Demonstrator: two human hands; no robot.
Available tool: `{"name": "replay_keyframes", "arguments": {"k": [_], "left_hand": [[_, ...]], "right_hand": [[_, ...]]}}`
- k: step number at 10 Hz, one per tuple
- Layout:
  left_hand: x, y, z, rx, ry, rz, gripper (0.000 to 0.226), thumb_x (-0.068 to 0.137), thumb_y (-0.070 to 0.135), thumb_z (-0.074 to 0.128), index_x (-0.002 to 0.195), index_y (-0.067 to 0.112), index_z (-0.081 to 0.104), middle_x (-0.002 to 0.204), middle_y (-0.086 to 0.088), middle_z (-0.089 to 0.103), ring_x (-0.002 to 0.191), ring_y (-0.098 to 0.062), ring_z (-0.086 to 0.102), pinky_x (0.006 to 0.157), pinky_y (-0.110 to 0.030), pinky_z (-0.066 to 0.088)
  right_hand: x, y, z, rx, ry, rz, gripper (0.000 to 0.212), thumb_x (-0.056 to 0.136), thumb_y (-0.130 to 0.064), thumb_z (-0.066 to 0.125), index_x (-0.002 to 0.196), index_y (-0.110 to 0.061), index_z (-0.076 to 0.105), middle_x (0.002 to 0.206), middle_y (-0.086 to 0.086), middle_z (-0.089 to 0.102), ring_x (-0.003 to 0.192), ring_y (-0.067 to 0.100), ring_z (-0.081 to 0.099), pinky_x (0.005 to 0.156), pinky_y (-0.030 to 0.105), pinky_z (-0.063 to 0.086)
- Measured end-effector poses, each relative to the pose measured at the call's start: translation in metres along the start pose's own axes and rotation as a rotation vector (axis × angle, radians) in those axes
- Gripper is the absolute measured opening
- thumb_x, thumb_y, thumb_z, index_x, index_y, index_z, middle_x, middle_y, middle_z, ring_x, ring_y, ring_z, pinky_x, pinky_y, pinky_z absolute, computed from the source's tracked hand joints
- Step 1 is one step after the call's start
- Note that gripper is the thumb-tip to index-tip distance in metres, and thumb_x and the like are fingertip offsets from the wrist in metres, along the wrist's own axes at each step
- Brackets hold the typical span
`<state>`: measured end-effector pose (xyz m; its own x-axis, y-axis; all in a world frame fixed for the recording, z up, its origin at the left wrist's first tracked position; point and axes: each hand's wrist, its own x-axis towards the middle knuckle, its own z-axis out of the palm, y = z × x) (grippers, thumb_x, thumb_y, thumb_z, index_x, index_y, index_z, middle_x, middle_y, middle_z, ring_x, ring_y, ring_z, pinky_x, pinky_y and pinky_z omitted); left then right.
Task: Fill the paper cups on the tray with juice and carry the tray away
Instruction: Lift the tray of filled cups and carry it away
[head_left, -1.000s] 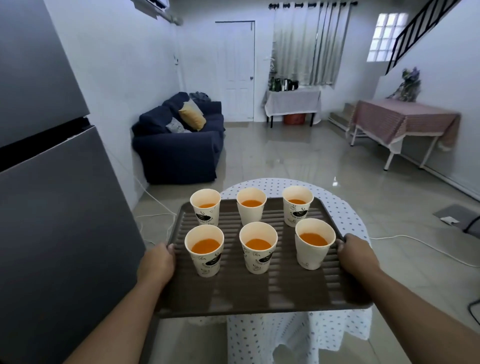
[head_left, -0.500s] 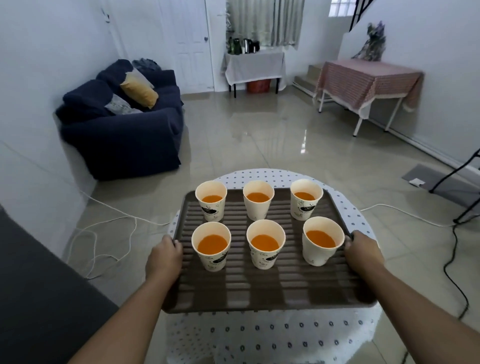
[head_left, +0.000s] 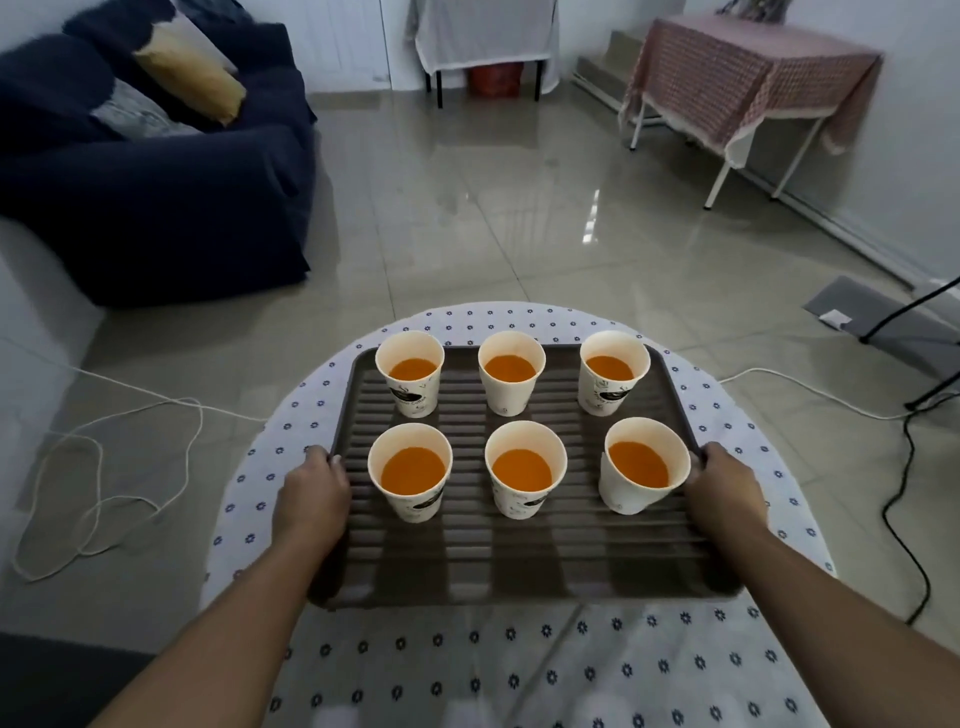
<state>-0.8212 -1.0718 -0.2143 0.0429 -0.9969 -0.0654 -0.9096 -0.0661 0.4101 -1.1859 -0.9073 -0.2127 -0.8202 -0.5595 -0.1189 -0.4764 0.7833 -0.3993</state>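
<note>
Brown ribbed tray (head_left: 519, 566) over the dotted round table (head_left: 519, 675) carries six juice-filled cups (head_left: 522, 483); left hand (head_left: 311, 499) and right hand (head_left: 724, 486) clasp its side edges.

Six white paper cups (head_left: 410, 470) hold orange juice (head_left: 521, 469) on a ribbed brown plastic tray (head_left: 519, 566). Below it lies a white tablecloth dotted with small dark flowers (head_left: 519, 670); upper left, a navy fabric sofa (head_left: 156, 208).

The sofa (head_left: 156, 171) runs off the frame's upper left. Both hands' fingers curl out of sight under the tray (head_left: 519, 561).
</note>
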Motion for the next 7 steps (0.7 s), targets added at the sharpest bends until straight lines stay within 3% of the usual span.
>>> {"name": "replay_keyframes", "arguments": {"k": [5, 7], "left_hand": [[0.018, 0.005, 0.025, 0.027, -0.019, 0.016, 0.026, 0.098, 0.026, 0.041, 0.099, 0.004, 0.055, 0.095, -0.02, 0.063, 0.083, -0.033, 0.056, 0.072, -0.039, 0.047], [-0.008, 0.001, -0.005, 0.114, -0.048, 0.025, 0.033, 0.097, 0.031, 0.042, 0.116, 0.007, 0.053, 0.115, -0.015, 0.055, 0.102, -0.033, 0.055, 0.08, -0.043, 0.047]], "right_hand": [[0.03, 0.004, 0.023, -0.107, 0.001, -0.017, 0.024, 0.092, -0.028, 0.044, 0.097, -0.007, 0.053, 0.096, 0.02, 0.062, 0.088, 0.038, 0.056, 0.067, 0.037, 0.041], [0.007, 0.002, 0.003, -0.038, 0.007, -0.027, 0.04, 0.095, -0.029, 0.046, 0.12, 0.002, 0.052, 0.122, 0.027, 0.05, 0.111, 0.044, 0.05, 0.09, 0.048, 0.041]]}}
